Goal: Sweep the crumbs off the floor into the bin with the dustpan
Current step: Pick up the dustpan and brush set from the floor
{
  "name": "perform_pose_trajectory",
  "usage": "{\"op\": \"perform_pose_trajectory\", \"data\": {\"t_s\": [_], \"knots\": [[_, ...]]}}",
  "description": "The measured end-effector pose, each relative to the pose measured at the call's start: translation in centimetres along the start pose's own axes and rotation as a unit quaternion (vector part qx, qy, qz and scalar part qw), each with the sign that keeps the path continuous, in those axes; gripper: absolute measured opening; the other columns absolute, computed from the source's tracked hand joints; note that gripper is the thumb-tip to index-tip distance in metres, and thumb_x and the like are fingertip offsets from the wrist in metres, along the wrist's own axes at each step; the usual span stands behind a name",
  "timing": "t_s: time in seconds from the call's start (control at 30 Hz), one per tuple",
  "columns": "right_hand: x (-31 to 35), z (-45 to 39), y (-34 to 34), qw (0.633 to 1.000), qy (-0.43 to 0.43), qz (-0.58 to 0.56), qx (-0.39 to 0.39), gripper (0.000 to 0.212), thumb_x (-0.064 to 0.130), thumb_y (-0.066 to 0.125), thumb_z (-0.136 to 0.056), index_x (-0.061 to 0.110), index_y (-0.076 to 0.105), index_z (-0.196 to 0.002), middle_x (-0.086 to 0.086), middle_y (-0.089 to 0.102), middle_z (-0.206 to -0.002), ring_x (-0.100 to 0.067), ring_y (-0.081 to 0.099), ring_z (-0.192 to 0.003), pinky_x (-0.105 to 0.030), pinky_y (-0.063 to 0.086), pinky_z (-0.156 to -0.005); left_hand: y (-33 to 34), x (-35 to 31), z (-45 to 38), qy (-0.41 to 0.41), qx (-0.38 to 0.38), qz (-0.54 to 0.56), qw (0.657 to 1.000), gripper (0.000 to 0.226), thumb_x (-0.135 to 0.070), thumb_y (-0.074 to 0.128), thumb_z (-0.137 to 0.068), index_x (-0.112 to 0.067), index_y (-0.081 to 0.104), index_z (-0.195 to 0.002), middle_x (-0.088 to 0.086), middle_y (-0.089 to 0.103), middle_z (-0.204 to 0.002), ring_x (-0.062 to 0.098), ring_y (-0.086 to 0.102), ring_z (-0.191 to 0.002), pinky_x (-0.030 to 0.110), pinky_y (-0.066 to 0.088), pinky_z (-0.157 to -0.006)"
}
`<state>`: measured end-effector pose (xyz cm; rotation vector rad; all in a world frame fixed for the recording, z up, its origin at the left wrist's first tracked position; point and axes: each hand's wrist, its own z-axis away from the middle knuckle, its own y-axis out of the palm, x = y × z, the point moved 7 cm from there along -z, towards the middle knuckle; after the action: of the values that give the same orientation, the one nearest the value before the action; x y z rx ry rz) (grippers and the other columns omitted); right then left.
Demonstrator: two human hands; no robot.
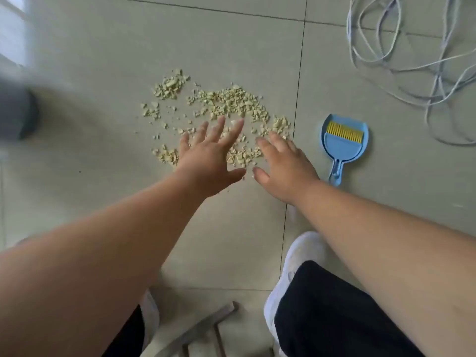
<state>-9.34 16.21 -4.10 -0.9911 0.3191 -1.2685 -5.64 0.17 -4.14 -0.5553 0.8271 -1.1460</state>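
Pale yellow crumbs (226, 103) lie scattered in several clumps on the grey tiled floor. My left hand (208, 161) hovers over their near edge, palm down, fingers spread, holding nothing. My right hand (283, 168) is beside it, also palm down with fingers apart and empty. A small blue dustpan (343, 149) lies flat to the right of my right hand, handle toward me, with a yellow-bristled brush (344, 131) resting inside it. Neither hand touches the dustpan. A dark grey blurred object (19, 112) at the left edge may be the bin.
A tangle of white cable (401, 60) lies on the floor at the upper right. My white shoe (301, 256) and dark trouser leg are below my right arm. A wooden frame piece (206, 328) sits at the bottom centre.
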Motion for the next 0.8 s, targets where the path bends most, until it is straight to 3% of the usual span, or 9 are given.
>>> {"op": "perform_pose_trajectory", "data": {"t_s": [0.2,0.47,0.57,0.7,0.8], "knots": [[0.8,-5.0,-0.5,0.996,-0.042,0.074,-0.027,0.077,0.051,0.051,-0.094,0.028,0.017,-0.159,-0.011,0.008,-0.170,-0.032,0.004,-0.155,-0.055,0.017,-0.123,1.2,1.9,-3.6,-0.028,-0.058,0.052,0.997,0.106,-0.077,0.057,-0.087,-0.056,-0.017,-0.160,-0.007,-0.012,-0.177,0.031,-0.008,-0.163,0.066,0.004,-0.127],[5.1,-1.8,-2.9,0.989,-0.078,0.080,-0.098,0.059,0.035,0.054,-0.095,0.021,0.039,-0.150,-0.011,0.023,-0.166,-0.031,0.016,-0.153,-0.053,0.024,-0.120,-2.8,0.3,-0.3,0.015,-0.094,0.019,0.995,0.112,-0.073,0.064,-0.085,-0.055,-0.017,-0.161,-0.001,0.000,-0.179,0.033,0.001,-0.164,0.070,0.003,-0.125],[2.8,-0.8,-3.3,0.990,-0.026,0.071,-0.115,0.062,0.038,0.052,-0.096,0.023,0.034,-0.154,-0.010,0.020,-0.167,-0.029,0.015,-0.153,-0.051,0.024,-0.120,-2.5,0.0,0.4,0.002,-0.082,0.008,0.997,0.118,-0.073,0.068,-0.084,-0.053,-0.020,-0.160,0.001,-0.002,-0.179,0.034,-0.001,-0.163,0.071,0.004,-0.124],[-1.7,1.5,-2.2,0.983,0.069,-0.032,-0.170,0.058,0.034,0.049,-0.100,0.019,0.035,-0.154,-0.011,0.028,-0.164,-0.031,0.023,-0.150,-0.046,0.026,-0.120,-0.8,-1.2,1.7,0.028,-0.085,0.065,0.994,0.118,-0.078,0.065,-0.082,-0.059,-0.025,-0.156,-0.003,-0.002,-0.178,0.032,0.002,-0.164,0.069,0.006,-0.125],[-5.2,2.5,0.3,0.980,0.117,-0.041,-0.158,0.059,0.034,0.049,-0.099,0.019,0.036,-0.154,-0.010,0.029,-0.164,-0.032,0.024,-0.148,-0.046,0.026,-0.119,1.2,-2.4,2.2,0.055,-0.076,0.049,0.994,0.113,-0.080,0.060,-0.085,-0.059,-0.025,-0.156,-0.003,-0.004,-0.178,0.031,0.000,-0.164,0.069,0.005,-0.126]]}}
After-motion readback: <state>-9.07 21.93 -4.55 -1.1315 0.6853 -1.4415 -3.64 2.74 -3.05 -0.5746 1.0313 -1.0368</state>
